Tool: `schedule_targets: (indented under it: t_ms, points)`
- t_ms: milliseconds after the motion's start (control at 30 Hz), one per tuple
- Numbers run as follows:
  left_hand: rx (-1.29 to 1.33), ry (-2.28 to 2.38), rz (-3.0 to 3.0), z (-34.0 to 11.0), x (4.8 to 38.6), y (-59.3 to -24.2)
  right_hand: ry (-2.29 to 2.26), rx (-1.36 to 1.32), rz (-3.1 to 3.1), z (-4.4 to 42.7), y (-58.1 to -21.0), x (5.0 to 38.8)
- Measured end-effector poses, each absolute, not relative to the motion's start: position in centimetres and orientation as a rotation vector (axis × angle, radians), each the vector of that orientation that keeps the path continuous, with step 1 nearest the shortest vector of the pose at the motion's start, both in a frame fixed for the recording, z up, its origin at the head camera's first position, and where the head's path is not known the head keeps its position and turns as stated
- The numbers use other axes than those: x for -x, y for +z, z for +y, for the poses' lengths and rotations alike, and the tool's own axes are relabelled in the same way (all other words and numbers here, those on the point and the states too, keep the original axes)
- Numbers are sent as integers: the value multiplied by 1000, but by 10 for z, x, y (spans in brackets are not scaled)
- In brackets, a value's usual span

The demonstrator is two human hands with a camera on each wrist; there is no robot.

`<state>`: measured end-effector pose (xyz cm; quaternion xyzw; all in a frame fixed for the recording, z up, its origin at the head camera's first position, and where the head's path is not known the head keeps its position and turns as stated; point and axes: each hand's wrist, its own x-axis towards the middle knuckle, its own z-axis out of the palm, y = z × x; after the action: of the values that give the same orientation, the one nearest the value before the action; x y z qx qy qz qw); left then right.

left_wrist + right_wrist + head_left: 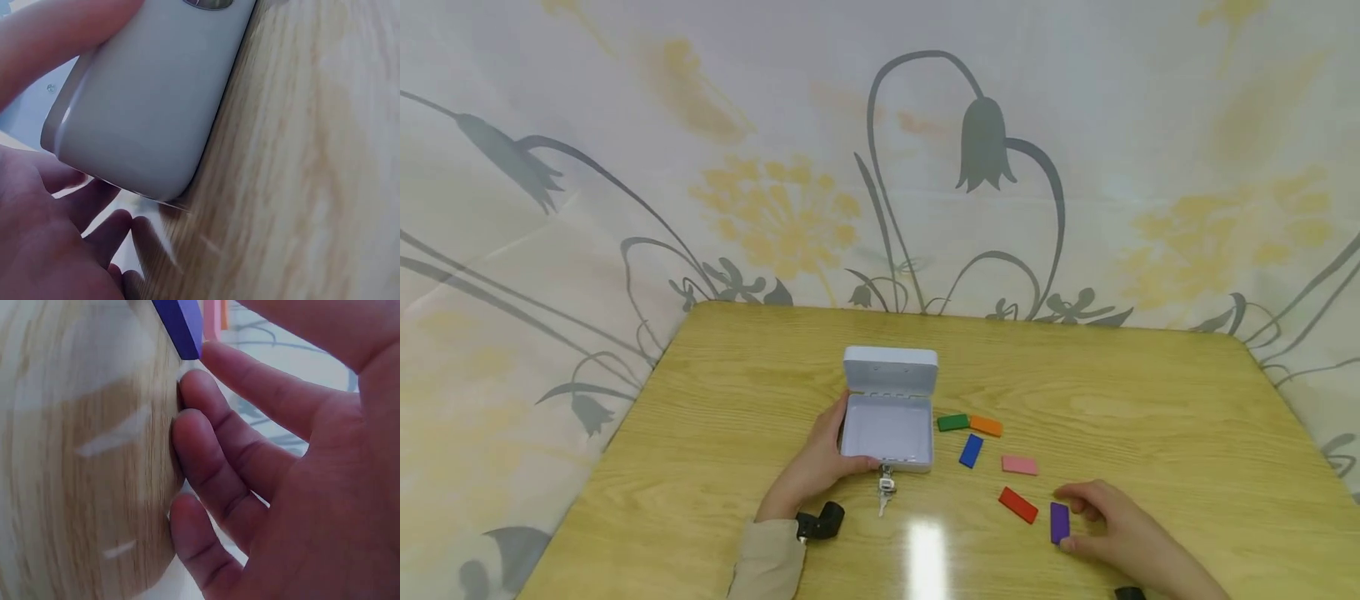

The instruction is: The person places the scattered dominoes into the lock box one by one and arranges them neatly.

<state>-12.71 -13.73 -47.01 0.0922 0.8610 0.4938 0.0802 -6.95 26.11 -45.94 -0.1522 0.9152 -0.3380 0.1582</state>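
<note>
Now, purple block, between thumb and forefinger, right grip

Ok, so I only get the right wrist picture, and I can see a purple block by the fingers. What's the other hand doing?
Observer: The left hand is holding a white box at its left side, as the head view shows.
Operator: Ooh, a box! Is it shut?
Observer: No, its lid stands open.
Operator: And which block is nearest to it?
Observer: The green block, lying on the table just to the right of the box.
</note>
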Motion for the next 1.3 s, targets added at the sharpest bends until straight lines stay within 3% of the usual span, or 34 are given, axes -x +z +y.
schedule_targets:
  t_ms: [500, 1300]
  points:
    - [-279, 1462, 2553, -137, 126, -469, -691, 482, 2805, 250, -455, 64]
    - [-316, 1491, 2535, -139, 126, -470, -1017, 331, 2768, 242, -459, 70]
